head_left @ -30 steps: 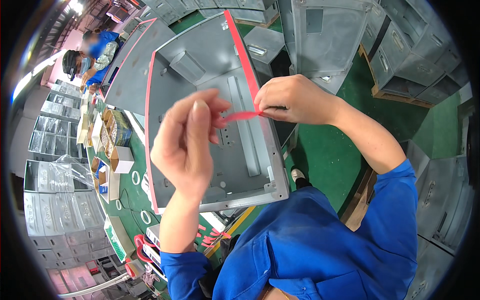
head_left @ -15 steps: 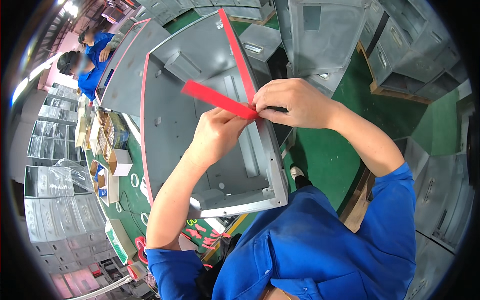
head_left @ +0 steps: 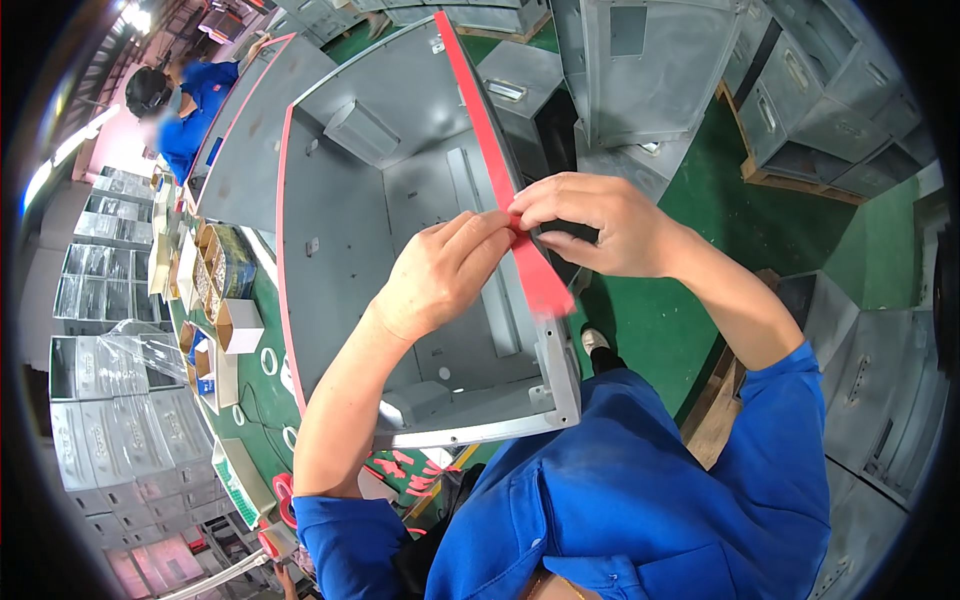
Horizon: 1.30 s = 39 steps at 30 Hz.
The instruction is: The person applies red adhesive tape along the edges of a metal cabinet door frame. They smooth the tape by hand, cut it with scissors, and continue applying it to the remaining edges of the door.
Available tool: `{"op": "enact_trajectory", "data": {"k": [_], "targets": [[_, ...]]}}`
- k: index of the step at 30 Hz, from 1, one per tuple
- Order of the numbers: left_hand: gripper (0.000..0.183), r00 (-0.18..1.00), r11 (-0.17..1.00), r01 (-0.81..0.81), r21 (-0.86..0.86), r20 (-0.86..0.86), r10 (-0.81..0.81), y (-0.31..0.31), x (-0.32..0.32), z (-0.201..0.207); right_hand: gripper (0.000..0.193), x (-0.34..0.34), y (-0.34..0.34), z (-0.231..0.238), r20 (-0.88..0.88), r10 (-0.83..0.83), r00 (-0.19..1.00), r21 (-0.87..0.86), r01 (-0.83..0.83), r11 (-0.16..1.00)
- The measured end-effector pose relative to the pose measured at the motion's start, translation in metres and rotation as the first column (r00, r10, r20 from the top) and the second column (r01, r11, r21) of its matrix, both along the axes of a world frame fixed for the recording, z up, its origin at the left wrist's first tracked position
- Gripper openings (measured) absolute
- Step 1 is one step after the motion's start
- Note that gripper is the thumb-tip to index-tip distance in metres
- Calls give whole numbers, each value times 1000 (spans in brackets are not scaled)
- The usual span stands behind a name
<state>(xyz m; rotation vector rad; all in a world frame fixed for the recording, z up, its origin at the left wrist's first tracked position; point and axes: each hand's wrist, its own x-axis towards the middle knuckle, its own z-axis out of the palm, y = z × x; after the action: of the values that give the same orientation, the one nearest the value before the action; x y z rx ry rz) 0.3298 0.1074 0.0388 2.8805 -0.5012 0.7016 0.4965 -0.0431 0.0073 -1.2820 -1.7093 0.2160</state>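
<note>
A large open grey metal cabinet shell (head_left: pixel 485 433) lies in front of me. A strip of red tape (head_left: pixel 480 120) runs along its right rim. The near end of the tape (head_left: pixel 543 280) hangs over the rim towards me and is blurred by motion. My left hand (head_left: pixel 440 270), above the cabinet's inside, has its fingers pinched on the tape at the rim. From the right, my right hand (head_left: pixel 610 222) meets it there, thumb apart from the curled fingers and fingertips on the tape; their exact grip is hidden. More red tape (head_left: pixel 281 220) lines the left rim.
Another grey panel (head_left: pixel 265 125) with a red edge stands beyond, near a person in blue (head_left: pixel 195 110). On the green bench at left are cardboard boxes (head_left: pixel 240 325), tape rolls (head_left: pixel 268 360) and red scraps (head_left: pixel 420 480). Grey cabinets (head_left: pixel 650 80) stand at right.
The tape's loose end has swung from over the cabinet's inside to the right rim, pointing towards me. Both hands stay at the rim, shifted slightly. One background person is no longer visible.
</note>
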Motion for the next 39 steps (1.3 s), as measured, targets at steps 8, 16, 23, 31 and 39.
{"op": "enact_trajectory", "data": {"k": [8, 16, 23, 31, 39], "targets": [[31, 997, 980, -72, -188, -7, 72, -2, -2, -7, 27, -20, 4, -1, 166, -199, 966, 167, 171, 971], [33, 995, 977, -95, -190, -3, 96, -7, -4, -3, 23, -25, 7, 1, 224, -261, 939, 253, 202, 946], [30, 981, 963, -154, -220, 86, 177, -7, 2, -4, 25, -19, 3, 19, 148, -188, 971, 78, 178, 981], [29, 971, 997, -80, 14, 226, 75, -9, 5, -2, 36, 11, 17, -2, 95, -250, 964, 19, 249, 968], [28, 985, 990, -66, 125, 165, 45, -23, -6, 2, 40, 18, 38, -20, 236, -243, 941, 112, 222, 969]]}}
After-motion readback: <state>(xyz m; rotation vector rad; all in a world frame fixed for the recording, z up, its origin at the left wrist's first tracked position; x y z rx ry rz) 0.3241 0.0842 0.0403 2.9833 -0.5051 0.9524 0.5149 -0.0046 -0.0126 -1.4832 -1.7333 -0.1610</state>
